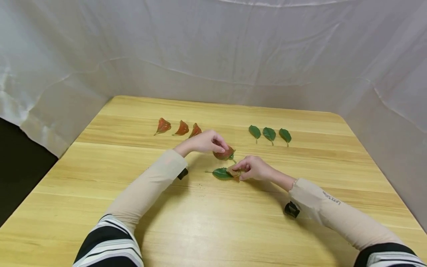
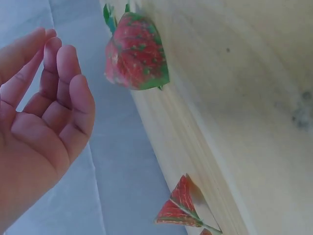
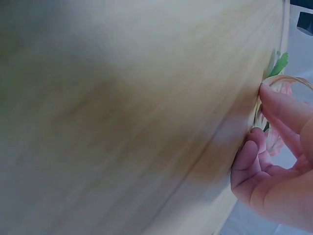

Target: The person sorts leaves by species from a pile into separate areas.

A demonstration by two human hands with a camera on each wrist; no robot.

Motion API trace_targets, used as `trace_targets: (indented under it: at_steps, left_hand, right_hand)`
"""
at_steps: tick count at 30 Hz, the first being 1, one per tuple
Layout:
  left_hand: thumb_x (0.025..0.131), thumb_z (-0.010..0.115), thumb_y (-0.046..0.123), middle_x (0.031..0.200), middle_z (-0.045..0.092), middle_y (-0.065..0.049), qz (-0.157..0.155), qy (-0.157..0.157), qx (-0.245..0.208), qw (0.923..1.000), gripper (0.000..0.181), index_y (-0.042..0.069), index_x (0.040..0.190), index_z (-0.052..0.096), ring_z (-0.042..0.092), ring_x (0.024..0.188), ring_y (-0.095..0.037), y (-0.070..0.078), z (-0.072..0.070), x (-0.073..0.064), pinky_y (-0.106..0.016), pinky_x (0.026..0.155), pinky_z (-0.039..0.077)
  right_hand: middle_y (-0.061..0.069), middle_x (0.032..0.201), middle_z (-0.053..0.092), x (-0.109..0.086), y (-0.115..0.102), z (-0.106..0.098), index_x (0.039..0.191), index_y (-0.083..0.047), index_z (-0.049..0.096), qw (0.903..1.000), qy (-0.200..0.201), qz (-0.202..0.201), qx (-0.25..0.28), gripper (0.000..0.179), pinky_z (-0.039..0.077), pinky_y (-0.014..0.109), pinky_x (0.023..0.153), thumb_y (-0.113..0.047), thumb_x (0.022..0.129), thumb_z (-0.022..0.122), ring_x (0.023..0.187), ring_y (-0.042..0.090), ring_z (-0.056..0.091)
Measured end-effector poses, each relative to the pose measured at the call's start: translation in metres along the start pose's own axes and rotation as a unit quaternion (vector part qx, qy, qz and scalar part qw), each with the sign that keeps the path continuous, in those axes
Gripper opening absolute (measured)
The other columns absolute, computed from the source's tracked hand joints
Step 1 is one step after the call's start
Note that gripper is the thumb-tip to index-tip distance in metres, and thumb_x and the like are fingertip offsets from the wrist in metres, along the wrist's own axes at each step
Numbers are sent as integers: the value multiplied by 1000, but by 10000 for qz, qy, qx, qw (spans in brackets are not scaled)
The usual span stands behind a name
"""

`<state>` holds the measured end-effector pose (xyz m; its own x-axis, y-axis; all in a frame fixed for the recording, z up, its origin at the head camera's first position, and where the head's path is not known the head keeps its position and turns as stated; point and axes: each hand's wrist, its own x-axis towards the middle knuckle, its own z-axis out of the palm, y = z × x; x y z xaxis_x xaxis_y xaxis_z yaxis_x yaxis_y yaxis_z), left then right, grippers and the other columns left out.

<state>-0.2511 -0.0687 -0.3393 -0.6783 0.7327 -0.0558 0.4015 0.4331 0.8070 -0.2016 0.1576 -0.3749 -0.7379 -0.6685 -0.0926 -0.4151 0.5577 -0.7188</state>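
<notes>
We see the left hand (image 1: 209, 141) just over a red leaf (image 1: 222, 154), fingertips close together, with nothing in its grip. That red leaf is on the tabletop (image 1: 213, 230), and a bit of green peeks out beside it. The right hand's (image 1: 256, 168) grip pinches a pale leaf (image 1: 231, 171), partly over a green leaf (image 1: 220, 173). Farther back, we see three red leaves (image 1: 181, 128) in a row and three green leaves (image 1: 269, 134) to their right.

Over a wooden table (image 1: 207, 230), hands (image 1: 205, 142) (image 1: 257, 169) are at a red leaf (image 1: 221, 154) and tan leaf (image 1: 231, 171).
</notes>
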Motion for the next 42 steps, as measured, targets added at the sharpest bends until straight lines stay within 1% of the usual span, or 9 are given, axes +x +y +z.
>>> trace_targets:
  at_steps: [6, 10, 13, 17, 20, 24, 28, 34, 42]
  left_hand:
    - [84, 61, 5, 89, 65, -7, 107, 394, 85, 9991, 14, -3, 94, 68, 59, 77, -14, -4, -6, 1, -25, 70, 47]
    - [83, 62, 7, 90, 65, -5, -68, 768, 244, 9967, 13, 1, 92, 69, 56, 79, -16, -9, -6, 1, -27, 70, 45]
    - [83, 63, 8, 97, 63, -6, -163, 917, 343, 9951, 13, 3, 92, 70, 51, 87, -20, -13, -6, 2, -32, 76, 42]
    - [82, 64, 7, 104, 60, -8, -140, 863, 337, 9956, 13, 4, 93, 70, 48, 98, -24, -16, -4, 5, -40, 87, 38]
    - [81, 63, 5, 102, 61, -7, -88, 743, 293, 9968, 14, 3, 94, 70, 50, 100, -23, -18, -4, 6, -40, 89, 37]
    - [81, 63, 4, 97, 65, -5, -87, 618, 296, 9976, 15, 3, 95, 70, 54, 94, -19, -20, -3, 8, -31, 84, 42]
    - [81, 63, 1, 95, 66, -7, -204, 497, 193, 9984, 16, 1, 96, 69, 58, 87, -18, -21, -1, 10, -26, 76, 45]
    - [80, 63, -2, 94, 65, -10, -353, 371, 122, 9986, 18, -2, 97, 67, 60, 83, -16, -22, 1, 12, -23, 73, 47]
    - [78, 64, -4, 90, 66, -8, -325, 304, 314, 9985, 16, -1, 94, 68, 60, 81, -14, -24, 4, 14, -23, 72, 47]
  right_hand:
    - [-3, 62, 45, 2, 0, -1, 101, 4, 66, 10000, -70, -1, 46, 33, 28, 19, 47, 5, 69, 70, 51, 8, 32]
    - [-3, 64, 47, 2, 0, -1, 100, 3, 66, 10000, -79, 40, 21, 32, 30, 19, 48, 5, 69, 71, 52, 8, 34]
    - [-3, 65, 48, 2, 0, -1, 100, 3, 66, 9999, -94, 60, 28, 32, 31, 19, 48, 5, 69, 71, 52, 8, 34]
    - [-3, 65, 48, 2, -1, -2, 100, 3, 66, 9999, -123, 72, 14, 32, 31, 19, 48, 5, 69, 71, 52, 8, 34]
    - [-3, 65, 48, 2, -1, -2, 100, 3, 66, 9999, -131, 74, -2, 32, 31, 20, 48, 5, 69, 70, 53, 9, 35]
    - [-3, 64, 48, 2, -1, -2, 100, 3, 67, 9999, -128, 68, -13, 32, 31, 19, 48, 5, 69, 70, 53, 8, 35]
    - [-4, 63, 47, 3, -1, -2, 100, 3, 67, 9999, -128, 43, -65, 32, 31, 19, 48, 5, 68, 71, 52, 8, 35]
    - [-4, 63, 47, 3, 0, -2, 101, 3, 66, 9998, -150, 10, -102, 32, 31, 19, 48, 5, 69, 71, 52, 8, 35]
    - [-4, 63, 47, 3, -1, -1, 101, 3, 67, 9999, -145, 4, -82, 33, 31, 20, 48, 5, 69, 71, 52, 8, 34]
